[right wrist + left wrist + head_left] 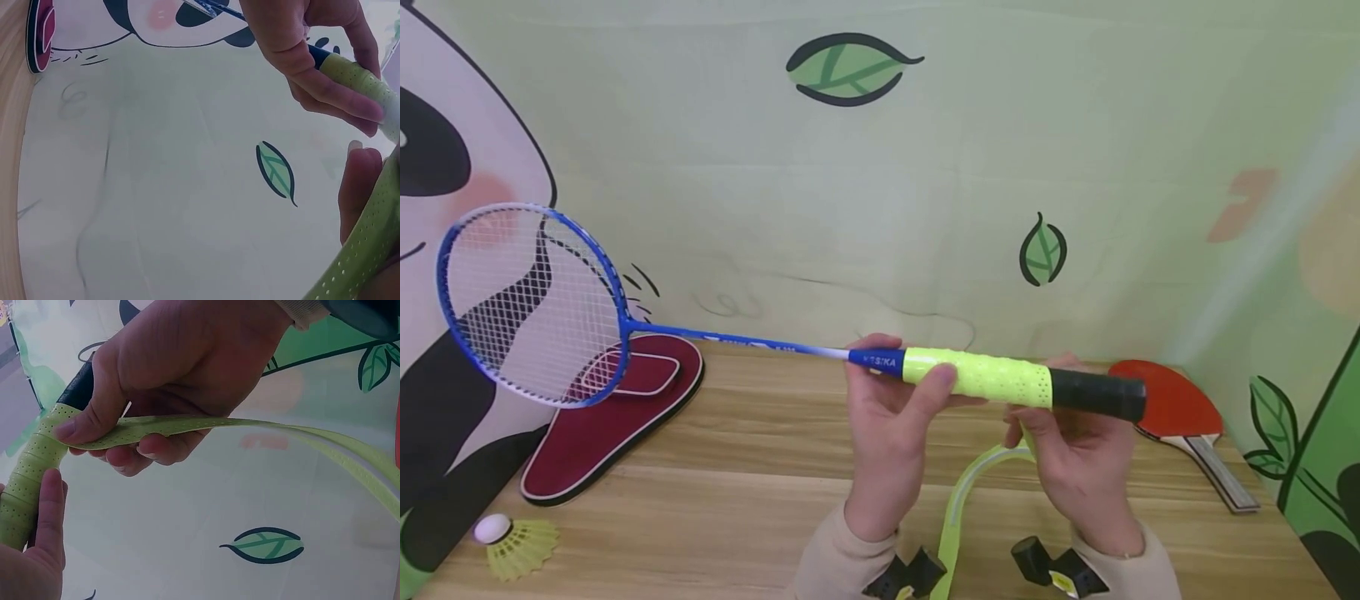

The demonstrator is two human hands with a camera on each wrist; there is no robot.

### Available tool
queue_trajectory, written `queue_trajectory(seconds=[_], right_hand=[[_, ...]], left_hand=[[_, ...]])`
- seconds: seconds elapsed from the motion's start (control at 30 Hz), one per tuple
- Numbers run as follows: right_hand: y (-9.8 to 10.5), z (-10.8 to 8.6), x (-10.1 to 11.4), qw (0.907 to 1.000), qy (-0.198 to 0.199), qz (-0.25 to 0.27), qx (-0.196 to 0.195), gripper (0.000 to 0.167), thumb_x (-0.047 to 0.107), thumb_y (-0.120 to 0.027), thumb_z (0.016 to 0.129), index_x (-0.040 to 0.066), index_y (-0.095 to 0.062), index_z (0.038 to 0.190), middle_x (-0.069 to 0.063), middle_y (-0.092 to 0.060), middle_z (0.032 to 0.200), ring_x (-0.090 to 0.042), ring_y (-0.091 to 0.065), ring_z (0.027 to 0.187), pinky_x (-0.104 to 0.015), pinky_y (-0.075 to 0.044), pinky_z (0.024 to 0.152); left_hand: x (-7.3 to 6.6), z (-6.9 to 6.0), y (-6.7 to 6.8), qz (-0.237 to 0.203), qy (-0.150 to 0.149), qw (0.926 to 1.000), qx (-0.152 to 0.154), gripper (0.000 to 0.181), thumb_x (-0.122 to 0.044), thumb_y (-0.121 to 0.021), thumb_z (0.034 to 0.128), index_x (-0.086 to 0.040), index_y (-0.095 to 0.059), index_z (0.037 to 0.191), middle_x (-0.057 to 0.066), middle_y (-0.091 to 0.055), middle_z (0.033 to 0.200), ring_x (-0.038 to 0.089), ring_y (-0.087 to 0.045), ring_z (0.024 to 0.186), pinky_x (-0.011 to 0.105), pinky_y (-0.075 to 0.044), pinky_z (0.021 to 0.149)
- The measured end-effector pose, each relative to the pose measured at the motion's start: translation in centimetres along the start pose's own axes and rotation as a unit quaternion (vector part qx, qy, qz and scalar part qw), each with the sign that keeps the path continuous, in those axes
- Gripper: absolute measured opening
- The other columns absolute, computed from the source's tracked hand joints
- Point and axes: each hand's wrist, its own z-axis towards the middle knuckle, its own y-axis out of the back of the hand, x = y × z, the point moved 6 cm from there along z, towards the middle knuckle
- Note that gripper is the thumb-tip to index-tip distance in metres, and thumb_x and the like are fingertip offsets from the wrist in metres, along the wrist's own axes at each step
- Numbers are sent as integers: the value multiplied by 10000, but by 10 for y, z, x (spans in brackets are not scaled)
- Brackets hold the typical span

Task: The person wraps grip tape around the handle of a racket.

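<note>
Blue, white-strung badminton racket (737,339) extends left from its yellow-wrapped handle (992,379), long axis dipping rightward; the left hand (891,429) holds the handle's left part; the right hand (1086,462), nearer the handle's black end (1097,395), pinches perforated neon-yellow tape (951,529) hanging below.

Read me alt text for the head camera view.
A left hand holds a blue badminton racket while the right hand pinches neon-yellow overgrip tape partly wrapped around its handle. On the wooden table: maroon paddle case, yellow shuttlecock, red table-tennis bat.
</note>
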Motion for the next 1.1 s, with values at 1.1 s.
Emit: queue_trajectory(seconds=[1.1], right_hand=[[1,-6,-4,9977,-545,410,50,401,-118,-677,840,-168,-486,1190,-152,-638,833,-200,-643,676,-256,-536,479]], left_hand=[[-3,1,-5,-296,-129,9987,400,518,61,-600,885,-172,-310,1246,206,-592,1221,386,-646,1046,438,-527,921]])
